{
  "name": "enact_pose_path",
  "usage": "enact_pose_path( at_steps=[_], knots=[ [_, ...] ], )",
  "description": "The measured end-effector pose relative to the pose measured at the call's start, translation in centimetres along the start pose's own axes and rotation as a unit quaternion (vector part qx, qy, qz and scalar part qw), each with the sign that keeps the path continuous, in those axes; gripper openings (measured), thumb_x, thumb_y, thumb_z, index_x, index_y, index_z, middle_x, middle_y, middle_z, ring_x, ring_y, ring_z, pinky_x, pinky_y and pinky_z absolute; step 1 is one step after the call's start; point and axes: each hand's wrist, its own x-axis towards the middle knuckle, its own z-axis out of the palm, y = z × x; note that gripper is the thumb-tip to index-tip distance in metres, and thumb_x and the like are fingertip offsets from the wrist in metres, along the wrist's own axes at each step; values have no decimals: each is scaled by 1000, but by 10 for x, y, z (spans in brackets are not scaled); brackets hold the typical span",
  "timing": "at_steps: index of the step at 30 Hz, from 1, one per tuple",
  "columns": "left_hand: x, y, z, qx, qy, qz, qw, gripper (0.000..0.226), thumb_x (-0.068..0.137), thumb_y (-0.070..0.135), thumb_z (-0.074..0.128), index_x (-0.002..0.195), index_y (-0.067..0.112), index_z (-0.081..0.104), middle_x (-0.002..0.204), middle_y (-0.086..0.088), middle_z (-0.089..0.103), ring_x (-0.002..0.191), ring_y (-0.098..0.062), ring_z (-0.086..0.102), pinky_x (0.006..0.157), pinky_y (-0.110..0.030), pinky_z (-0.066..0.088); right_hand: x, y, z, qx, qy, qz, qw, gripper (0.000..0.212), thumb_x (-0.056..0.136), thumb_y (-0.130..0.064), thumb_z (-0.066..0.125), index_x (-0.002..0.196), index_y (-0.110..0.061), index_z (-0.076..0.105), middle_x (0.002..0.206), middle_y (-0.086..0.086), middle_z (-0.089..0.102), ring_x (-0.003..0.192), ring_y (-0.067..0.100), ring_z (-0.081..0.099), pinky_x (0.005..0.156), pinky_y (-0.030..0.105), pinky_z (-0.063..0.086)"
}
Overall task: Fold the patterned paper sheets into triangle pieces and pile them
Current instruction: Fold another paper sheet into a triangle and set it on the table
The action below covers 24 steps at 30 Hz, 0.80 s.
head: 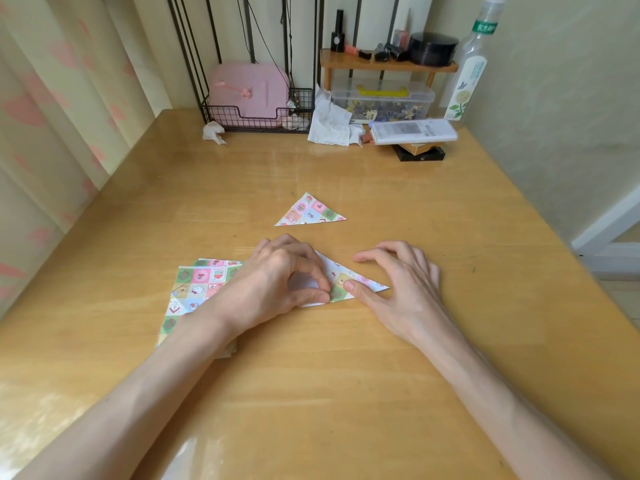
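The half-folded triangle (pixel 341 273) lies flat on the wooden table (pixel 346 393), a little below the centre of the frame. The left hand (pixel 277 282) covers its left part. Its fingers are curled, and the thumb and index fingertip meet on the paper near the lower edge, like a pinch on the fold. The right hand (pixel 401 285) presses its thumb on the paper just beside those fingertips. Its other fingers are loosely spread with the tips on the table, and they grasp nothing.

We judge this paper to be thin and very light. It probably slides easily on the glossy tabletop and keeps a crease well, but it wrinkles or tears if we pull it. The best hold seems to be at a corner or along the folded edge, with one finger pinning it while another runs the crease.

Above it, near but not touching, lies a finished triangle (pixel 310 211). We think the pile should grow there, and the bare wood between gives a free way to it. The flat sheets (pixel 194 289) wait at the left, partly under the left wrist. The wire basket (pixel 256 116) and the remote control (pixel 412 131) stand well apart, at the upper part of the frame.
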Motion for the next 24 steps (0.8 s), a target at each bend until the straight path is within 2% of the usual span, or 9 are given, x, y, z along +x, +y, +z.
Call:
enact_pose_path(
  at_steps=[6,11,20,24],
  knots=[
    [-3,-6,-9,-36,-33,-10,999,22,77,55,79,97,47,77,112,24,64,120,-4,50,109,-41,31,1,-2,-1,1,-4,6,1000,42,85,-67,63,122,-47,61,130,-20,42,129,2,32,107,30,21],
    [-2,-5,-9,-77,-29,-14,996,21,75,51,83,94,44,79,111,25,66,119,-5,52,108,-46,37,0,-3,-1,-8,-10,9,1000,39,88,-65,62,122,-47,60,131,-20,42,130,2,31,107,29,20],
    [0,-6,-8,-69,-37,-17,997,18,78,47,83,94,43,76,114,27,64,122,-3,49,112,-45,33,0,-4,-2,-11,-12,10,1000,39,88,-64,62,123,-47,60,131,-19,42,129,2,31,107,30,20],
    [1,-7,-11,-45,-64,-25,997,19,80,48,82,97,44,73,117,29,62,125,1,44,113,-43,28,-2,-11,-6,-22,24,-19,999,35,86,-54,72,119,-43,65,128,-14,44,128,8,34,103,33,25]
  ],
)
